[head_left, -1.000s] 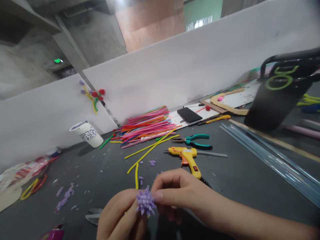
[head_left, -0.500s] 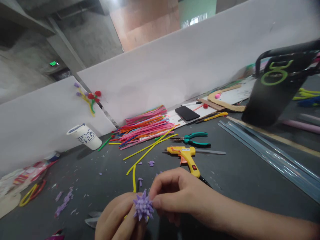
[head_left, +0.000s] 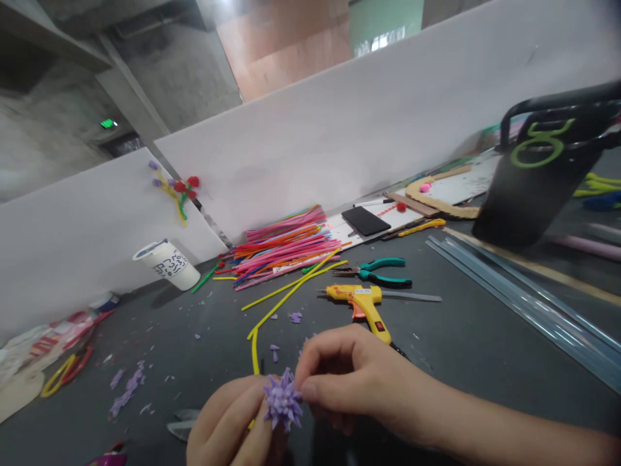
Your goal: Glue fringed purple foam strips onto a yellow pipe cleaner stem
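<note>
A spiky purple flower [head_left: 283,400] faces up at the bottom middle, with a yellow stem partly hidden behind it. My left hand [head_left: 235,421] is closed around the flower's base and stem. Thumb and forefinger of my right hand [head_left: 339,375] are pinched at the flower's right edge, on its petals. Small purple pieces [head_left: 295,318] lie beyond the hands, and more purple scraps [head_left: 127,391] lie to the left. A yellow glue gun [head_left: 366,304] rests just past my right hand.
Teal-handled pliers [head_left: 383,272], yellow stems [head_left: 286,294] and a pile of colored stems [head_left: 286,246] lie ahead. A white cup [head_left: 172,265] stands left, scissors [head_left: 182,424] lower left, clear sticks [head_left: 524,304] and a black container [head_left: 538,188] right.
The flower has turned slightly between my hands, and the yellow stem behind it has shifted a little left. The whole view has moved slightly.
</note>
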A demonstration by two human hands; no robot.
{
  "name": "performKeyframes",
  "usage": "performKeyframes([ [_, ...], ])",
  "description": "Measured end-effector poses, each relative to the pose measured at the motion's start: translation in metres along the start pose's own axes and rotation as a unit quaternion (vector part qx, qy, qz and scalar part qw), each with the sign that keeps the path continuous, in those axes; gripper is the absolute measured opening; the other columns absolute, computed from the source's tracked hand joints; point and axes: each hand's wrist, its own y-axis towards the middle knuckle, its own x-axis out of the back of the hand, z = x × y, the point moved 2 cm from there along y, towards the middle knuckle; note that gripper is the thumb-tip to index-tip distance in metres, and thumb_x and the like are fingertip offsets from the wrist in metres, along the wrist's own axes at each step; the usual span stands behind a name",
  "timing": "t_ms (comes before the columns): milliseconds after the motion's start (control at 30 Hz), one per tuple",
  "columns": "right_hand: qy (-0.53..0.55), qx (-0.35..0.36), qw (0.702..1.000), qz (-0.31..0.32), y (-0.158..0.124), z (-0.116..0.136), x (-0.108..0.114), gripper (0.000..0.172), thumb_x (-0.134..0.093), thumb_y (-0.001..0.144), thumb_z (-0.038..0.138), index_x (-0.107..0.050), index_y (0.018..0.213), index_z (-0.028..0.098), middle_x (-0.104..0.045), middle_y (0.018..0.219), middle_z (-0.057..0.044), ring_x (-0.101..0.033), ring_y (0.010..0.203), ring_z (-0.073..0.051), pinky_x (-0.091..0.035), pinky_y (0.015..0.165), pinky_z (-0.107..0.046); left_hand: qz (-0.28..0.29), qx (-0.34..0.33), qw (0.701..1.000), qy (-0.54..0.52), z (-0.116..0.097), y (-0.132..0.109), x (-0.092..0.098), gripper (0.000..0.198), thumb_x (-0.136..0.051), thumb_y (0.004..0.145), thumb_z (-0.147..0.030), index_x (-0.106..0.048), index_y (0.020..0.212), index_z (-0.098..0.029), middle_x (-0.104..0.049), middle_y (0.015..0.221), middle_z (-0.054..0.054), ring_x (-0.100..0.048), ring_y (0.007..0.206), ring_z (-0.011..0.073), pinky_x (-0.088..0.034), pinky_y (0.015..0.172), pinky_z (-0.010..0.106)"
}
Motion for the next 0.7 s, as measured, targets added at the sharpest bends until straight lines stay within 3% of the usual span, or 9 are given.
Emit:
performKeyframes([
  [333,-0.001,0.0,1.0,-0.006,0.0005,0.0004,0.0006,0.025,-0.075,0.064,0.034,-0.062,0.068,0.013,-0.052,0.054,0.005,-0.045,0.046,-0.005,-0.038,0.04,-0.015,-0.013,-0.006,1.0,0.0,0.0009,-0.0033,-0.0017,0.009,-0.063,0.072,-0.004,-0.065,0.08,-0.007,-0.071,0.069,0.01,-0.069,0.072,0.0187,-0.058,0.063,0.026],
  [533,-0.004,-0.009,1.0,-0.004,0.0013,0.0008,0.0004,0.018,-0.069,0.066,0.03,-0.062,0.069,0.014,-0.054,0.056,0.004,-0.046,0.047,-0.005,-0.038,0.041,-0.015,0.018,0.016,1.0,0.012,-0.0015,-0.0019,0.0009,0.008,-0.061,0.074,-0.004,-0.063,0.081,-0.01,-0.071,0.067,0.01,-0.07,0.069,0.019,-0.059,0.059,0.026],
  [700,-0.005,-0.008,1.0,0.012,0.002,0.0001,0.0016,0.014,-0.067,0.065,0.027,-0.062,0.07,0.014,-0.055,0.057,0.005,-0.045,0.044,-0.004,-0.037,0.04,-0.015,0.004,0.028,1.0,0.012,-0.0034,0.0027,0.0025,0.009,-0.061,0.074,-0.005,-0.064,0.079,-0.012,-0.072,0.066,0.008,-0.071,0.066,0.0191,-0.059,0.057,0.026],
])
